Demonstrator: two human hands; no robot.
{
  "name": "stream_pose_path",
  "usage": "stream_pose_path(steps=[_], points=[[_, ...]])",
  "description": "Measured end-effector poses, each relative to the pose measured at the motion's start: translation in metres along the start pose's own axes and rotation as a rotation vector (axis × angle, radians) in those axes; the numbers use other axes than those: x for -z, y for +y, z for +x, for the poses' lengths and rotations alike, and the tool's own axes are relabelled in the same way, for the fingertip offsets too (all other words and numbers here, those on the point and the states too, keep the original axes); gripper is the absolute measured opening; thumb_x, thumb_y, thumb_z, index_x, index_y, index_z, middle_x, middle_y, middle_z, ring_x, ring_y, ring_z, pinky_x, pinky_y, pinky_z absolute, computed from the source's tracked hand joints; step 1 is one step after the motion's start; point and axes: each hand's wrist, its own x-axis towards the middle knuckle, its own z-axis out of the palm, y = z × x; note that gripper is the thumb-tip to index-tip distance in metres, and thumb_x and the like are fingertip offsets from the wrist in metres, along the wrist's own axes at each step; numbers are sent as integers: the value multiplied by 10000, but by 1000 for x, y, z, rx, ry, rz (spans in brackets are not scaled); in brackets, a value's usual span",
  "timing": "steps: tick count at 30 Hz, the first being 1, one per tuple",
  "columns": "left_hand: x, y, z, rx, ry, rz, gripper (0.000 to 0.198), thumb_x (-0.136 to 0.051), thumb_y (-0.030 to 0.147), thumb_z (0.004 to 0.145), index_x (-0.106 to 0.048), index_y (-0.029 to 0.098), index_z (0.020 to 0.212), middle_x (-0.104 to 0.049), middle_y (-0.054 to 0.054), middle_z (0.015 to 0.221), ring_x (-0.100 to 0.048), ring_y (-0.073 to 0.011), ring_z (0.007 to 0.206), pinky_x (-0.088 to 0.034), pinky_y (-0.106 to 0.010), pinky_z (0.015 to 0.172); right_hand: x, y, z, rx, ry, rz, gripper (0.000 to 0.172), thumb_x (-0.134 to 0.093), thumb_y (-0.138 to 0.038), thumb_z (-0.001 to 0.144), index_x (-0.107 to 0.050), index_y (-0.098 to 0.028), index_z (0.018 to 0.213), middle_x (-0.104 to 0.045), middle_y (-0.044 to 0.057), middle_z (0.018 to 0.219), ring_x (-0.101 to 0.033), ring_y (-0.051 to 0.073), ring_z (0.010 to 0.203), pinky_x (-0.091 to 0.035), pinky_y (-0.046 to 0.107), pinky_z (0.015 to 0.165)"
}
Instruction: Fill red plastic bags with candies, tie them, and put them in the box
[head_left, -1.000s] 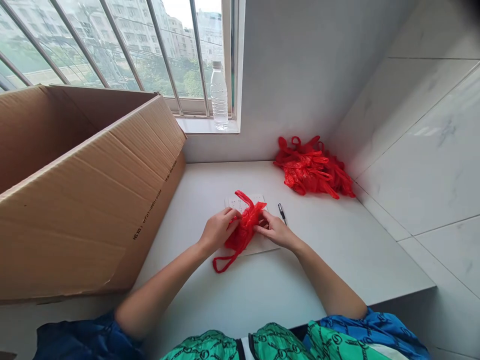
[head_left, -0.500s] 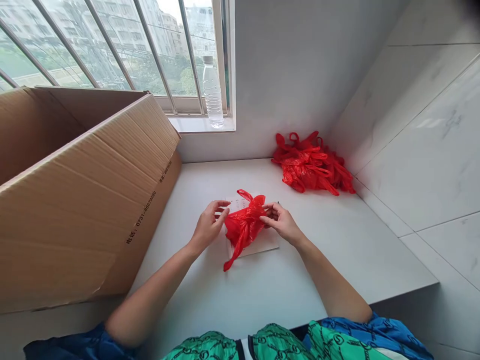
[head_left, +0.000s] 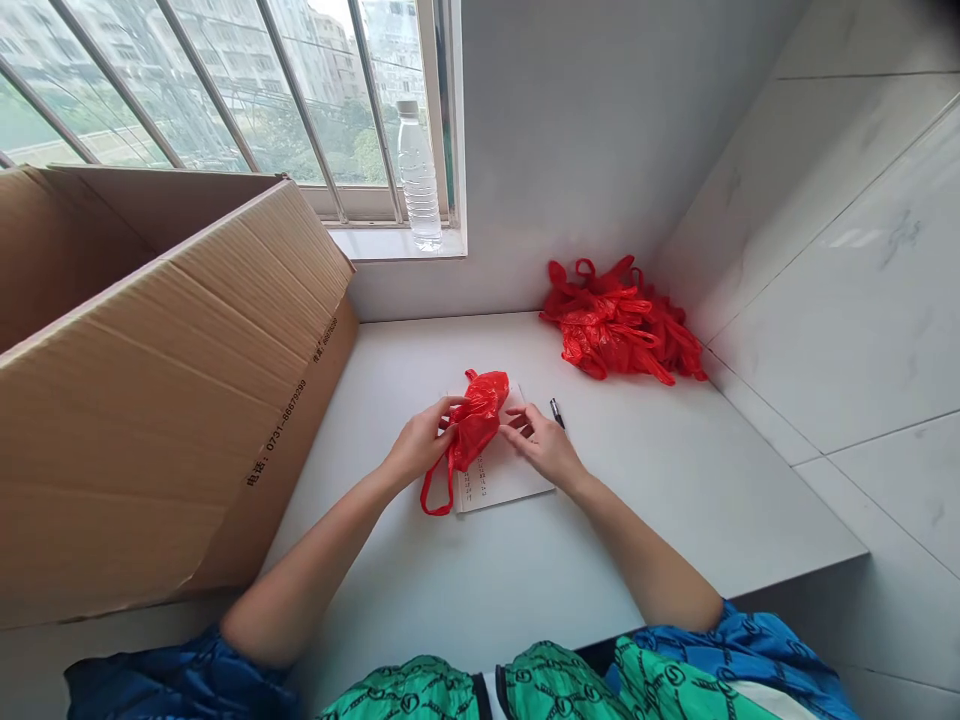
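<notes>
A crumpled red plastic bag (head_left: 474,420) hangs between my two hands above a sheet of paper (head_left: 501,478) with small print. My left hand (head_left: 420,450) pinches the bag's left side, and a handle loop dangles below it. My right hand (head_left: 541,443) has its fingertips at the bag's right edge, fingers bent and partly spread; whether it grips the bag is unclear. A black pen (head_left: 556,412) lies just beyond my right hand.
A large open cardboard box (head_left: 172,380) fills the left side of the white counter (head_left: 645,500). A pile of red plastic bags (head_left: 619,320) lies in the far right corner by the tiled wall. A clear water bottle (head_left: 417,175) stands on the window sill.
The bag has been gathered toward my left hand and bunched smaller. My right hand has loosened from its pinch, and the handle loop now hangs to the left.
</notes>
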Motion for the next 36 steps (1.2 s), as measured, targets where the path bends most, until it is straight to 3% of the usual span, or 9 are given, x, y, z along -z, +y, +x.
stream_pose_path(steps=[4, 7, 11, 15, 21, 26, 31, 34, 36], points=[[-11, 5, 2, 62, -108, -372, 480, -534, 329, 865, -505, 235, 1335, -647, -96, 1191, -688, -186, 866, -583, -311, 705, -18, -5, 3, 45, -9, 89, 406, -609, -510, 890, -540, -233, 1179, -680, 4, 814, -646, 174, 702, -534, 326, 712], [-8, 5, 3, 86, -60, -501, 459, -534, 311, 863, -513, 229, 1315, -628, -92, 1206, -676, -181, 915, -578, -314, 753, -10, -4, 3, 55, 82, 226, 370, -617, -521, 877, -563, -227, 1094, -572, -37, 686, -582, 150, 616, -517, 290, 627], [-3, 2, -1, 41, 37, -214, 422, -504, 282, 872, -571, 248, 1287, -620, -69, 1214, -628, -177, 938, -551, -297, 756, 2, -2, -2, 107, 182, 117, 302, -620, -484, 887, -583, -235, 1054, -518, -52, 652, -517, 129, 585, -452, 256, 602], [-6, 5, -11, -12, 44, -42, 434, -455, 273, 913, -536, 271, 1339, -563, -70, 1342, -609, -190, 1012, -539, -282, 740, 0, -2, -4, 141, 80, -260, 224, -578, -463, 926, -628, -252, 984, -574, -40, 631, -538, 145, 575, -391, 260, 595], [-10, 20, -17, -63, 43, 106, 463, -507, 455, 942, -491, 308, 1381, -580, -63, 1292, -605, -225, 1051, -523, -319, 805, -8, -5, -7, 84, -2, -527, 523, -571, -695, 852, -595, -248, 1122, -669, 1, 713, -636, 204, 652, -397, 283, 604], [-13, 15, -17, -19, 6, 375, 471, -504, 423, 928, -497, 316, 1387, -592, -70, 1173, -628, -216, 852, -482, -302, 646, -8, -7, -10, 80, -36, -481, 644, -588, -703, 833, -541, -244, 1282, -684, 14, 792, -657, 218, 717, -454, 311, 653], [-12, 9, -18, -59, 31, 252, 512, -422, 215, 911, -459, 301, 1414, -616, -62, 1202, -629, -211, 939, -519, -337, 776, -5, -5, -10, 192, -33, -181, 482, -565, -563, 923, -521, -254, 1290, -685, 4, 895, -615, 144, 668, -495, 286, 691], [-9, 8, -19, -59, -5, 82, 522, -403, 189, 902, -469, 293, 1409, -585, -51, 1340, -600, -214, 1116, -513, -355, 920, -13, -2, -9, 233, -33, -330, 352, -572, -524, 934, -619, -268, 1171, -684, 17, 992, -623, 145, 712, -483, 285, 692], [-7, 8, -19, -42, -13, 15, 518, -404, 204, 902, -478, 293, 1407, -572, -50, 1375, -608, -211, 1112, -520, -354, 922, -20, 0, -10, 215, -34, -460, 377, -557, -545, 937, -638, -273, 1186, -678, 30, 1014, -635, 158, 736, -468, 282, 660]])
